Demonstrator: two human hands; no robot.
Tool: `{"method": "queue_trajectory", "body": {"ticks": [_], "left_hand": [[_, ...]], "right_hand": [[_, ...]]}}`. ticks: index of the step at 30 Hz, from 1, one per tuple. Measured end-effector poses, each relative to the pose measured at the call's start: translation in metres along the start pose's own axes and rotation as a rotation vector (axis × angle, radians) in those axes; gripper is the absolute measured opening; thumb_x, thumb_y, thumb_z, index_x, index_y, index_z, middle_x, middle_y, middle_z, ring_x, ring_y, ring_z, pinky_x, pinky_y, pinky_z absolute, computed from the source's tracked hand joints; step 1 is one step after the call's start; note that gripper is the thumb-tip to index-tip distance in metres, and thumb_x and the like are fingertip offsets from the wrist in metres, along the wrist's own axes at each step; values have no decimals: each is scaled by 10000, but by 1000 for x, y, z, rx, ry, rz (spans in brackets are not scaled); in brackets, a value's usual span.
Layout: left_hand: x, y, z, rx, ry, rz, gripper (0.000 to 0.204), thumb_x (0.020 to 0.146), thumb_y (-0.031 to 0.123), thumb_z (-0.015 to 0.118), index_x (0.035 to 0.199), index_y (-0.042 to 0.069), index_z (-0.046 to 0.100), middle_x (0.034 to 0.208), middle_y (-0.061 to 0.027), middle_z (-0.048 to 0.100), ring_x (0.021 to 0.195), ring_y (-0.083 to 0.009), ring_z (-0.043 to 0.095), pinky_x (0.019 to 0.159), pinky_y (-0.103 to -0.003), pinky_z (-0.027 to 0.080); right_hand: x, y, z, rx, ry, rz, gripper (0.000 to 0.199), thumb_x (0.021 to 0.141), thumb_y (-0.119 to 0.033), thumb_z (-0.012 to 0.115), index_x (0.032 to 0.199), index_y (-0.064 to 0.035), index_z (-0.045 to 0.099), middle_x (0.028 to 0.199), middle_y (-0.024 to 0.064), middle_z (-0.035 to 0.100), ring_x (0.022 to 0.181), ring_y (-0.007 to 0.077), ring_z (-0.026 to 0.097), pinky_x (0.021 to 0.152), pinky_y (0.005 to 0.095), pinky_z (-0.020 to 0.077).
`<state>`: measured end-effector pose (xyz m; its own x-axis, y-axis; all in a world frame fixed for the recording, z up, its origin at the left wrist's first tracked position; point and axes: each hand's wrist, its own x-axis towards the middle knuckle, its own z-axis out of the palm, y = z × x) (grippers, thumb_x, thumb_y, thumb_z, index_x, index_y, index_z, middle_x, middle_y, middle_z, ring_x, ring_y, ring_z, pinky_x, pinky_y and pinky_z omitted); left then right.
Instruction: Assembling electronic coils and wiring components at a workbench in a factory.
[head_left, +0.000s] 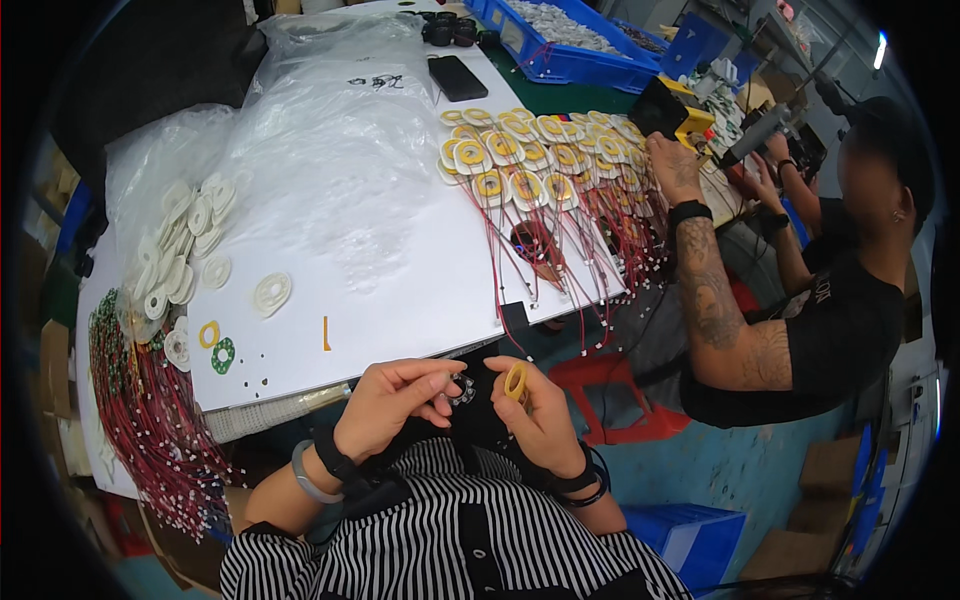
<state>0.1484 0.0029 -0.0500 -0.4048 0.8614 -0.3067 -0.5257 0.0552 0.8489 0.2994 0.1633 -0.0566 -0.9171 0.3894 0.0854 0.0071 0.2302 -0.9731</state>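
My right hand (538, 425), in front of my chest, has its thumb and fingers closed on a yellow ring (515, 380). My left hand (398, 402) is just across from it, thumb and forefinger pinched together. By those fingertips is a small dark round piece with pale dots (463, 389); whether they grip it is hard to make out. On the table ahead of my left hand lie an orange strip (326, 334), a white disc (272, 294), a green ring-shaped board (223, 356) and another yellow ring (209, 334).
White discs (180, 245) are heaped beside clear plastic bags (330, 130) on the white table (400, 315). Red wire bundles (160, 440) hang at the left edge. Wired discs with yellow rings (525, 160) crowd the right side, near a co-worker's arm (705, 270). A red stool (610, 400) stands below.
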Motion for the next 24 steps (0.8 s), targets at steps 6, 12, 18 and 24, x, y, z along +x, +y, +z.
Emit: {"method": "queue_trajectory", "body": {"ticks": [6, 12, 18, 24], "left_hand": [[-6, -1, 1, 101, 27, 70, 285, 994, 139, 520, 1208, -26, 613, 960, -98, 665, 791, -132, 643, 685, -263, 596], [-5, -3, -2, 91, 14, 56, 295, 997, 136, 511, 1219, -37, 601, 960, -109, 662, 764, -142, 652, 676, -253, 596], [-5, -5, 1, 41, -21, 37, 311, 999, 158, 515, 1240, -21, 597, 931, -82, 647, 769, -115, 632, 675, -233, 587], [-5, -10, -2, 31, -26, 31, 318, 1004, 166, 506, 1241, -27, 592, 929, -77, 642, 780, -116, 634, 681, -234, 591]], "right_hand": [[3, -14, 11, -291, -16, -149, 476, 918, -292, 595, 1306, -34, 497, 997, 151, 605, 830, 314, 616, 721, 368, 491], [5, -8, 17, -331, -12, -162, 309, 929, -201, 551, 1185, -31, 586, 826, 107, 593, 771, 286, 583, 692, 387, 425], [6, -3, 24, -485, 38, -216, 266, 910, -190, 596, 1136, -48, 607, 793, 68, 581, 729, 235, 557, 676, 349, 374], [4, 0, 22, -517, 60, -216, 220, 894, -198, 628, 1061, -54, 640, 738, 49, 553, 689, 220, 535, 666, 340, 366]]}}
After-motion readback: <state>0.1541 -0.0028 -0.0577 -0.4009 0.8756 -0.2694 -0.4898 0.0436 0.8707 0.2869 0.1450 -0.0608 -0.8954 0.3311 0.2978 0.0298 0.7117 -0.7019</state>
